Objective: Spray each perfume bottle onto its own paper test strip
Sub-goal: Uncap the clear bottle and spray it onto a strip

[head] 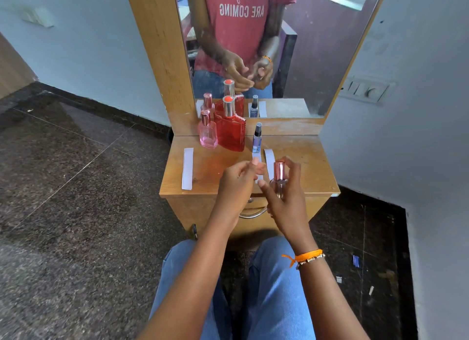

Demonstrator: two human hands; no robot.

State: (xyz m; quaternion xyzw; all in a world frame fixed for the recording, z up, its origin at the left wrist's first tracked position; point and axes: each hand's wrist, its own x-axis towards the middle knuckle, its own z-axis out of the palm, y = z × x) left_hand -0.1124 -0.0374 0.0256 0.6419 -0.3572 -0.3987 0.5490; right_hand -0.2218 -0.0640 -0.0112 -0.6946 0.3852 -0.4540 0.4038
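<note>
A small wooden dresser top (pixel 304 162) carries a pink bottle (pixel 208 134), a red bottle (pixel 229 131), a slim blue spray bottle (pixel 257 139) and white paper strips (pixel 187 168).

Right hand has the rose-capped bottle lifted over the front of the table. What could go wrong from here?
1. The rose-gold cap looks still on the small bottle in the right hand; pressing now would spray nothing.
2. Two paper strips lie close together under the left hand, so mist may land on both.
3. The blue spray bottle stands just beyond the hands and could be knocked.
</note>
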